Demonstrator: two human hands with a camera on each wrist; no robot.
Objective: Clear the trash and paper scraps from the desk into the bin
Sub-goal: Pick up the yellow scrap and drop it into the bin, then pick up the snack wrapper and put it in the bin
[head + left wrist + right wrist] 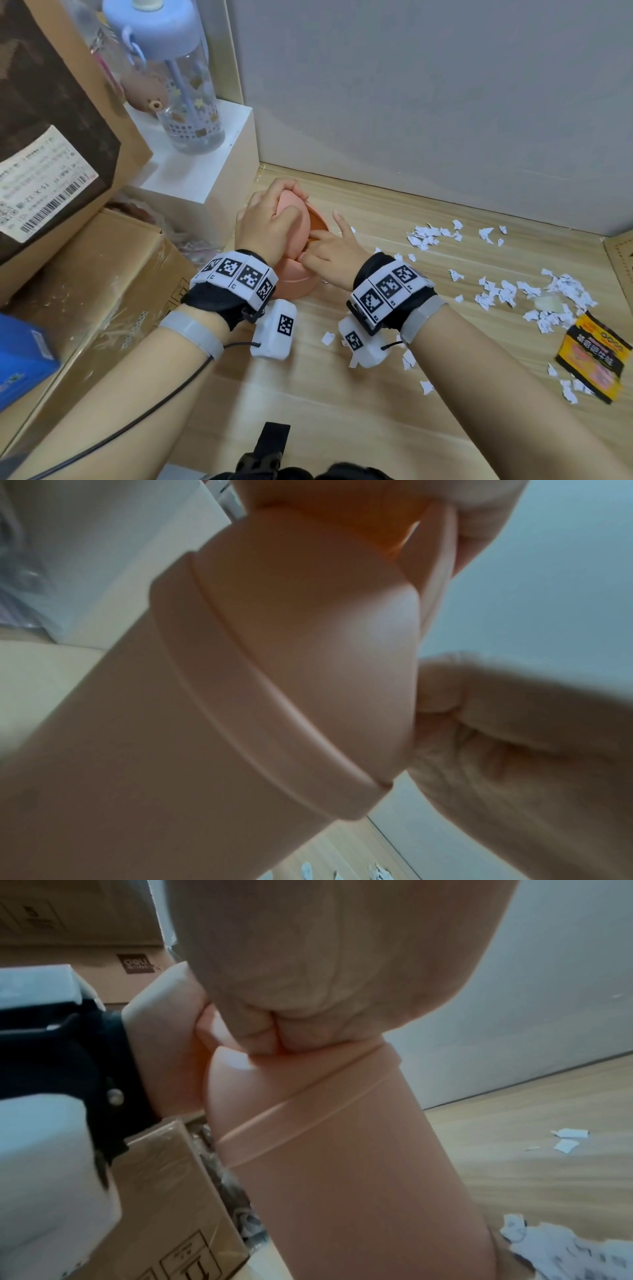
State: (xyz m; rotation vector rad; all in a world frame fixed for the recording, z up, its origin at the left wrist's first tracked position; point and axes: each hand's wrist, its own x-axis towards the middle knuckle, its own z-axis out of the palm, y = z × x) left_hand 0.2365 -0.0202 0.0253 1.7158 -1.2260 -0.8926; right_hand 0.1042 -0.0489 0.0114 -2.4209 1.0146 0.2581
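Note:
A small pink bin (294, 286) with a domed swing lid (315, 219) stands on the wooden desk (342, 411) near its back left. My left hand (286, 204) grips the top of the dome from the left. At the lid opening my right hand (310, 246) pinches the dome's edge with curled fingers while its index finger sticks out. In the left wrist view the bin (274, 696) fills the frame; in the right wrist view my curled fingers (274, 1031) press on its lid (232, 1085). Torn white paper scraps (424, 236) lie to the right, and more scraps (555, 298) near a yellow-black wrapper (592, 356).
A white box (205, 164) bearing a clear water bottle (185, 85) stands just behind the bin. Cardboard boxes (102, 274) and a brown paper bag (51, 120) crowd the left side. A grey wall (445, 102) closes the back. A few loose scraps (329, 338) lie by my wrists.

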